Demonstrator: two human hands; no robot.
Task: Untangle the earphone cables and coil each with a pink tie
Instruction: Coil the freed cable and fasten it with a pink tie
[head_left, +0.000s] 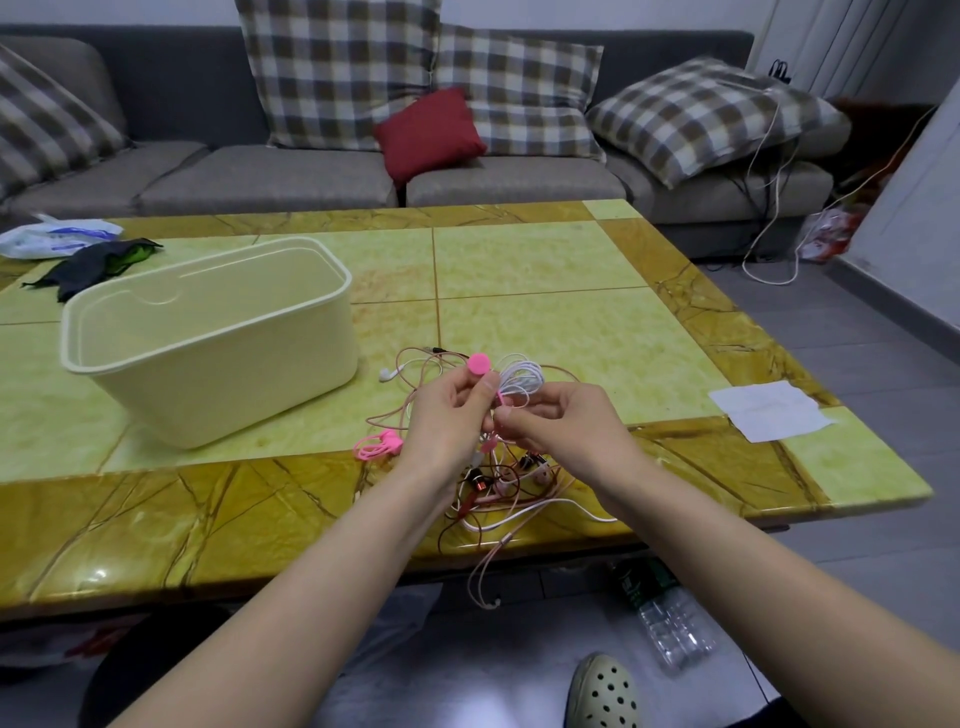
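Head view: the left hand (447, 415) is curled, its thumb and forefinger pinching the pink tie (479, 364) just below the tie's round head; the right hand (556, 421) is curled too, its fingertips pinching at the neck of the white coil (519, 382), which stands up between and just beyond the two hands, off the worktop (519, 270).

Under both wrists lies the loose tangle (498, 488) of rose and white cable, not yet sorted; a white strand seems to run from the coil down into it, so a lift or tug may drag the whole knot along and tighten it.

If either pinch slackens before the tie is fastened, the loops will likely spring apart.

A rose strand (483, 571) hangs over the worktop's near edge, below the wrists; its weight could pull more cable to the floor.

The spare ties (376, 445) lie just left of the left hand; the bin (208, 338) stands further left.
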